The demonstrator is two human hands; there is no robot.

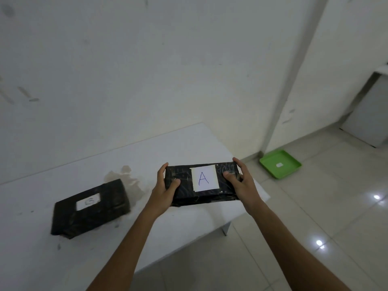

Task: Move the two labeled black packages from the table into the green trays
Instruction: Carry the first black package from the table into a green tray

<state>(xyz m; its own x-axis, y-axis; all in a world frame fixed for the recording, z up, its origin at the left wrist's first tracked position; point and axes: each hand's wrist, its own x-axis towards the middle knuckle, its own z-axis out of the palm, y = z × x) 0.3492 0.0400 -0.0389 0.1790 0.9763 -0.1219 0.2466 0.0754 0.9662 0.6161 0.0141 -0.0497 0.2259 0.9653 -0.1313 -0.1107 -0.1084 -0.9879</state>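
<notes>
Both hands are closed around the ends of the black package labeled A (pixel 202 183): the left hand (pixel 165 189) wraps its left end with the thumb on top and the fingers curled over the far edge, and the right hand (pixel 239 181) mirrors that on the right end. The package sits above the right end of the white surface (pixel 189 139), its label facing up; whether its underside is fully clear of the surface or just touching is hard to judge from this angle. The step in hand looks like carrying it to the green tray (pixel 280 163), which lies on the tiled floor near the wall corner, well apart from the surface and to the right. To do this well, keep the grip even at both ends so the package stays level and the wrapping does not slip, turn the body toward the tray rather than reaching, and bend low to set it flat inside the rim, over the small white tag at the tray's middle, instead of dropping it. The second black package (pixel 90 208), with a blurred white label, rests on the left part of the surface beside a brownish stain (pixel 126 175); it waits its turn. Only one tray is in view.
</notes>
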